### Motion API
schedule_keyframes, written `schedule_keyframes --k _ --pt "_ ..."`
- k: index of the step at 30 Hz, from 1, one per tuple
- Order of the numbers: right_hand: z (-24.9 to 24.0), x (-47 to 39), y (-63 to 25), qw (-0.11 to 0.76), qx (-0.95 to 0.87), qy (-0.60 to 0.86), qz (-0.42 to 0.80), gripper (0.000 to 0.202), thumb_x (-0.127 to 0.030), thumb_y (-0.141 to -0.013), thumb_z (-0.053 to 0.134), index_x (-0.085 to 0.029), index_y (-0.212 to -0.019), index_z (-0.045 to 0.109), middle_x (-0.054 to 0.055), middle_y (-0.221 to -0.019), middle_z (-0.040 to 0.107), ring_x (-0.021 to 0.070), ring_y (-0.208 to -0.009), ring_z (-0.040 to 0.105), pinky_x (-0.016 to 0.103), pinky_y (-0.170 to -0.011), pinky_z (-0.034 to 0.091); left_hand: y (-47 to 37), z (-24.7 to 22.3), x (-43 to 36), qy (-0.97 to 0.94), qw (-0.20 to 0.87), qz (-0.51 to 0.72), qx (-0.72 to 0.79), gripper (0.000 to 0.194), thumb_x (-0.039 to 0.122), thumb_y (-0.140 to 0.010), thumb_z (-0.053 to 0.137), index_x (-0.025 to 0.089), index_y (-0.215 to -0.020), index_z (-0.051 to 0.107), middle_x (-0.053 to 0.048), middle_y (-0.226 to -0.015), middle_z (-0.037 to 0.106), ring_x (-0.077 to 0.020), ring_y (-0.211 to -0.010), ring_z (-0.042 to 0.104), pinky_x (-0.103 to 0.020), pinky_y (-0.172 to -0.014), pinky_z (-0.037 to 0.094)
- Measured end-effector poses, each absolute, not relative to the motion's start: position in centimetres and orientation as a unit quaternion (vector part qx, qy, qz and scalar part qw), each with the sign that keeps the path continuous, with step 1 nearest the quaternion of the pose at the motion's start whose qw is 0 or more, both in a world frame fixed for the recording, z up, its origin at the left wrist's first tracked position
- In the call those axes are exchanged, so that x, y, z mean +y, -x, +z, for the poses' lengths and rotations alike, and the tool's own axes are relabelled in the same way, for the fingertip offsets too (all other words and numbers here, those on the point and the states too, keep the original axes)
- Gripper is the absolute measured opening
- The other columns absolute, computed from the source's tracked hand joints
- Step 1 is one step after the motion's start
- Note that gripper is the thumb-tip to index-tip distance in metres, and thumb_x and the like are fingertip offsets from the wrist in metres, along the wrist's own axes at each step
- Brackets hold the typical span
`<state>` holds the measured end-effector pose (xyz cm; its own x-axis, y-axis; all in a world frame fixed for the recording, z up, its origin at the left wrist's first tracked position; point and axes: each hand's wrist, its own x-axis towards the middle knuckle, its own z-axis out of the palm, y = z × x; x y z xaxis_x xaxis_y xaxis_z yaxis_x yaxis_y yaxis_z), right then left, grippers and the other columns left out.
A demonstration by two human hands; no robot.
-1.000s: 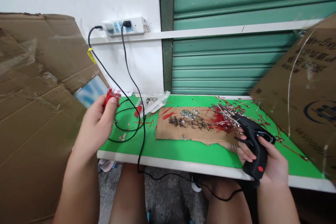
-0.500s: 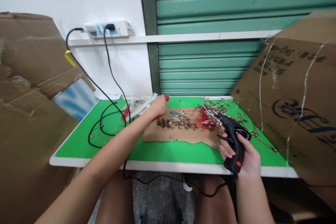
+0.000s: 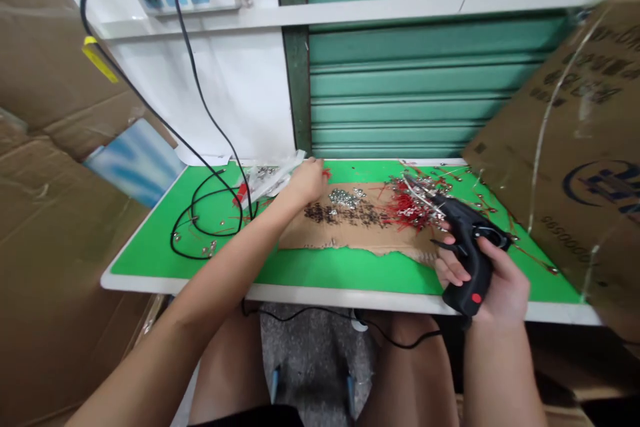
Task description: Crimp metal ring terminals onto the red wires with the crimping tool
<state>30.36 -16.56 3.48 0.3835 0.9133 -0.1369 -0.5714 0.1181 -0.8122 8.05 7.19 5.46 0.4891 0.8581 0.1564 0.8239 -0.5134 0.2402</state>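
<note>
Red strands (image 3: 327, 174) were handled near the far edge of the cardboard sheet (image 3: 340, 235), with a black trigger gun (image 3: 467, 230) held aside.
A setting-down of the strands was judged to be in hand; a controlled release, clear of the gun, seemed called for. The left hand (image 3: 307, 180) was curled in, but whether the strands were gripped or only touched could not be told. The gun was grasped by the right hand (image 3: 497, 283), its tip over the pile of red and silver pieces (image 3: 409, 211) on the desk (image 3: 395, 275). Since one second earlier, the left hand had been brought across to the sheet's far left corner.
</note>
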Motion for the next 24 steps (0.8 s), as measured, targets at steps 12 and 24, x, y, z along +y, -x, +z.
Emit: schedule_keyframes --k 12,24 --pt "3.2 -15.5 -30.3 0.687 -0.190 0.503 0.489 0.034 -0.035 -0.069 0.073 -0.012 -0.095 0.077 0.008 -0.079 0.060 0.0082 -0.041 0.030 0.026 -0.031 0.035 -3.2 4.0 3.3 -0.848 0.133 0.225 0.462 0.023 0.020 -0.089 0.059 0.012 -0.102 0.076 -0.011 -0.092 0.072 -0.0211 -0.085 0.064 -0.031 -0.081 0.050" --pt "3.7 -15.8 -30.2 0.677 -0.097 0.533 0.498 0.029 -0.029 -0.064 0.074 -0.018 -0.091 0.077 0.008 -0.077 0.061 0.0073 -0.040 0.030 0.023 -0.028 0.039 -2.0 2.8 3.2 -0.817 0.152 0.203 0.518 0.017 0.015 -0.086 0.062 0.016 -0.073 0.072 -0.005 -0.070 0.068 -0.0165 -0.064 0.055 -0.029 -0.069 0.045"
